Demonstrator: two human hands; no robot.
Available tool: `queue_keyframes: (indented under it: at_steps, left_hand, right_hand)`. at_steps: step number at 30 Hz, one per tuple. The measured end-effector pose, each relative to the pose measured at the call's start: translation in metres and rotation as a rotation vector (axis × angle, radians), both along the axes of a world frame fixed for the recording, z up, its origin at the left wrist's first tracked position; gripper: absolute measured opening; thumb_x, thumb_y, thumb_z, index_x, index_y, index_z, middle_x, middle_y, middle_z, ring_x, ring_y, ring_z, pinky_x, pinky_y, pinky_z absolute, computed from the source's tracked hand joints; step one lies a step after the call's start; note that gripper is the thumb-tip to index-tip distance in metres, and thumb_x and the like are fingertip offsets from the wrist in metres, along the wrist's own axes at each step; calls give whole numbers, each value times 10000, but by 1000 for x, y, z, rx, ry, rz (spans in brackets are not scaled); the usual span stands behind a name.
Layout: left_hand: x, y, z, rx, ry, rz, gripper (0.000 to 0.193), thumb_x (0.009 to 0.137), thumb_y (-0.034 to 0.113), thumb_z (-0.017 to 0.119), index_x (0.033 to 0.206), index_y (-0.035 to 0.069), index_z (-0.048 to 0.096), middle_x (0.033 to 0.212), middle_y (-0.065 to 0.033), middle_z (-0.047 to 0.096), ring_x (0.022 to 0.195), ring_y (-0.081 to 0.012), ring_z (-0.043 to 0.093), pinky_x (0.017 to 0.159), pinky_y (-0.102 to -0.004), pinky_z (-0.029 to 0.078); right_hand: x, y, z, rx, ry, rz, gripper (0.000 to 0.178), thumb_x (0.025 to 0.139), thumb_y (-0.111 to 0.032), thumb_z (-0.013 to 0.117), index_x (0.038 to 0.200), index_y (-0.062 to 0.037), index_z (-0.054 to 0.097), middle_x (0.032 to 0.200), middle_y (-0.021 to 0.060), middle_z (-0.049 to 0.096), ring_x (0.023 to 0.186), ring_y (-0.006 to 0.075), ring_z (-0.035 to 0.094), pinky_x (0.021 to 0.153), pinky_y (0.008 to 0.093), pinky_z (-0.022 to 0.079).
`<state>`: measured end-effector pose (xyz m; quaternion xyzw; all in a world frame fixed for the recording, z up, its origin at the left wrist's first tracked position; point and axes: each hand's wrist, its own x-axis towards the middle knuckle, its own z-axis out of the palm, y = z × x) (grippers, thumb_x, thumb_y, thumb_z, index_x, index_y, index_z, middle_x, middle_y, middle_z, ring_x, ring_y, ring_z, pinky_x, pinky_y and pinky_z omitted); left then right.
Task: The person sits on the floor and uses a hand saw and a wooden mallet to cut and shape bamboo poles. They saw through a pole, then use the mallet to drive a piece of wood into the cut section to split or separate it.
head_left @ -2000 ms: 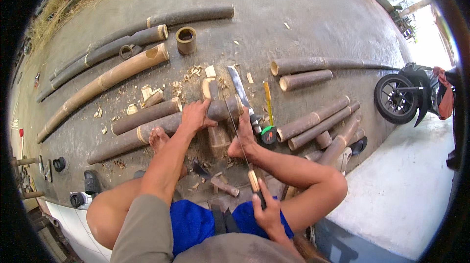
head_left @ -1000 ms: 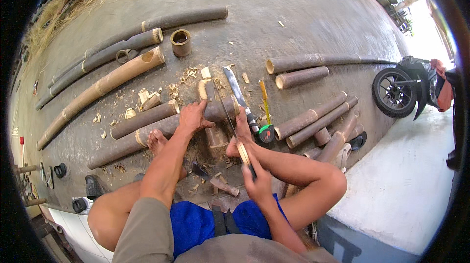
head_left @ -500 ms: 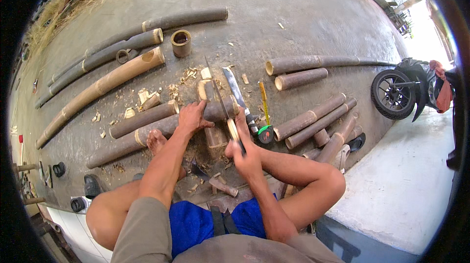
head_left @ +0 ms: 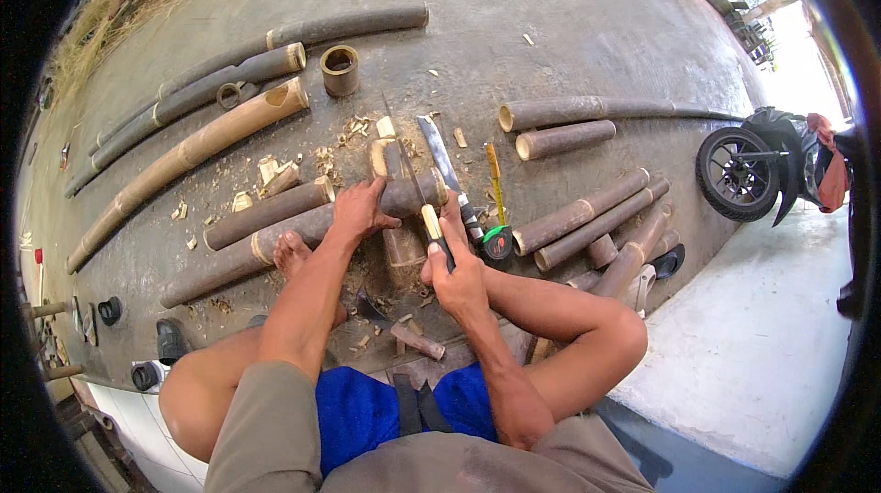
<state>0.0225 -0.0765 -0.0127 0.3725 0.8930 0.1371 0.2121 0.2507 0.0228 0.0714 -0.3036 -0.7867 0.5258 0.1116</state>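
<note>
From where I stand, the biggest thing being worked on is the long bamboo pole (head_left: 312, 224), slanting from the lower left up to the middle of the frame. I think it is hard and stiff, but not too heavy, since bamboo is mostly hollow inside. It is round and looks smooth, so it could roll or slip. The best place to grab it is from above, close to the block (head_left: 404, 245) under it. Its skin is dull brown, with a pale ring toward the left and a light rim at the right end.

The left hand (head_left: 361, 207) is clamped over the pole, fingers across the top and thumb on the near side. One bare foot (head_left: 292, 253) rests by it, too.

Next is the saw (head_left: 431, 221), right of the middle, its thin blade lying across the pole near the right end. It looks light, and the blade may bend. Hold it only by the pale and black handle. The right hand (head_left: 459, 277) is wrapped around the black part, apart from the left one.
</note>
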Motion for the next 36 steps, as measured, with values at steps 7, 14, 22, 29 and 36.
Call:
queue_keyframes:
  at_steps: [7, 14, 22, 29, 36]
  left_hand:
    - [3, 0, -6, 20, 71, 2, 851, 581, 525, 922, 1257, 125, 596, 1053, -164, 700, 1051, -381, 662, 884, -511, 502]
    - [1, -2, -8, 26, 80, -12, 928, 563, 578, 914, 1304, 126, 586, 991, -182, 687, 960, -397, 676, 825, -507, 534]
    - [2, 1, -10, 35, 57, -6, 875, 572, 532, 925, 1270, 127, 587, 1070, -163, 685, 1062, -380, 649, 885, -506, 488]
    - [2, -4, -8, 48, 53, -5, 896, 553, 542, 927, 1271, 124, 594, 1044, -161, 688, 1033, -382, 656, 874, -498, 503]
    - [2, 0, -11, 34, 75, 6, 907, 545, 539, 927, 1293, 144, 599, 1068, -160, 695, 1051, -370, 661, 892, -491, 501]
  right_hand:
    - [109, -32, 43, 147, -114, 60, 498, 984, -121, 589, 1452, 29, 511, 1299, 302, 635, 1214, 369, 640, 1002, 427, 492]
    - [1, -2, 7, 197, 60, 36, 474, 997, -186, 584, 1425, 15, 543, 1125, 288, 698, 1019, 419, 698, 874, 430, 544]
    - [80, -25, 53, 80, -203, 32, 482, 976, -50, 578, 1443, 53, 517, 1313, 266, 654, 1234, 309, 648, 1032, 384, 479]
    - [37, -12, 21, 174, 49, 46, 483, 996, -128, 583, 1438, 54, 513, 1354, 295, 616, 1282, 368, 604, 1074, 396, 452]
    - [42, -16, 37, -44, -308, -7, 497, 974, -164, 625, 1430, 17, 541, 1131, 279, 706, 1001, 392, 726, 868, 429, 557]
